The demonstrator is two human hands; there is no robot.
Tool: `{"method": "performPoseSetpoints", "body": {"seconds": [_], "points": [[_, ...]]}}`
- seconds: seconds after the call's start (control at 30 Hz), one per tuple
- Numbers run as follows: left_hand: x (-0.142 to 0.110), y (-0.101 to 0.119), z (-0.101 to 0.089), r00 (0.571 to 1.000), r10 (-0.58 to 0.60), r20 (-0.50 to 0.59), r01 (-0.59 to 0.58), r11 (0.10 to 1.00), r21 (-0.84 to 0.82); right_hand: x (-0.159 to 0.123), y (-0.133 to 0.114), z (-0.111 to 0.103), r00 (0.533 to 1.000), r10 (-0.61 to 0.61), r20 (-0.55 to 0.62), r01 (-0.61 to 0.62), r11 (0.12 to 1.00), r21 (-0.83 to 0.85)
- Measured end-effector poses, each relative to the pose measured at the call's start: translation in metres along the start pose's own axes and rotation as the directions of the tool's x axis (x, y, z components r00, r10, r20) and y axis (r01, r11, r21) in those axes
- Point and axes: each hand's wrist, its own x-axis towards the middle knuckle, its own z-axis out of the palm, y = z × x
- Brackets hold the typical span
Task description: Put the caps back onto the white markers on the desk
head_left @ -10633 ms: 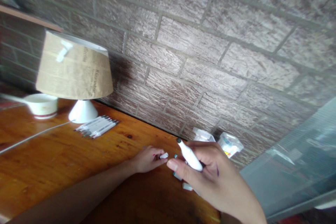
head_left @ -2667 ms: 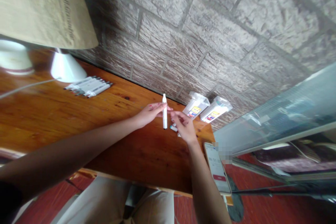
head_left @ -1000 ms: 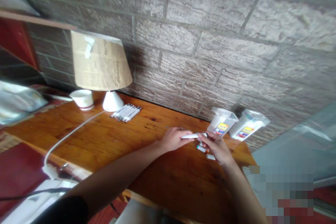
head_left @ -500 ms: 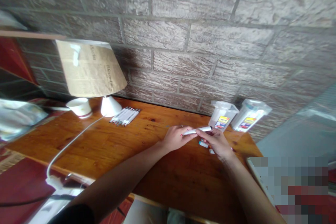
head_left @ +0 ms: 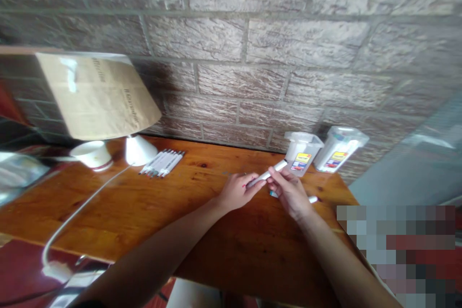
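Both hands hold one white marker (head_left: 267, 173) above the wooden table (head_left: 151, 202). My left hand (head_left: 236, 190) pinches its lower left end with the fingers closed. My right hand (head_left: 288, 191) grips the marker's middle from the right, fingers curled round it. The marker tilts up to the right, its tip near a clear plastic marker box (head_left: 301, 153). A loose white cap or marker (head_left: 313, 199) lies on the table just right of my right hand. Another small piece (head_left: 273, 194) shows under the right hand.
A second clear box (head_left: 339, 148) leans on the brick wall. A row of several white markers (head_left: 162, 163) lies by the white lamp base (head_left: 138, 150) under a paper lampshade (head_left: 96, 95). A white bowl (head_left: 91, 154) and a cable (head_left: 77, 209) sit at left.
The marker has tilted, its right end now raised toward the boxes. Both hands keep hold of it. The camera view has shifted slightly to the right.
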Motion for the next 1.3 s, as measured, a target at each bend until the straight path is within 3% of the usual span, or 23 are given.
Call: {"method": "performPoseSetpoints", "body": {"seconds": [0.23,0.5,0.67,0.83,1.1,1.3], "points": [[0.002,-0.003,0.003,0.999,-0.018,-0.038,0.017,0.999,-0.034,0.001,-0.004,0.008,0.998,0.043,0.047,-0.052,0.974,0.220],[-0.001,0.007,0.009,1.000,-0.016,0.012,0.016,1.000,-0.011,-0.010,-0.009,0.019,0.984,0.139,0.113,-0.176,0.853,0.491],[-0.001,0.014,0.008,0.995,0.003,0.099,-0.002,1.000,-0.003,-0.005,-0.010,0.009,0.991,0.112,0.073,-0.133,0.856,0.500],[-0.003,0.011,0.010,0.967,0.105,0.233,-0.111,0.994,0.012,-0.004,-0.019,-0.004,0.997,0.005,0.072,-0.041,0.867,0.496],[-0.005,0.003,0.015,0.971,0.171,0.166,-0.194,0.971,0.138,-0.011,-0.017,0.004,0.982,0.050,0.183,-0.126,0.895,0.428],[-0.008,0.006,0.018,0.955,0.252,0.153,-0.278,0.942,0.186,-0.014,-0.019,0.006,0.985,0.002,0.174,-0.078,0.898,0.433]]}}
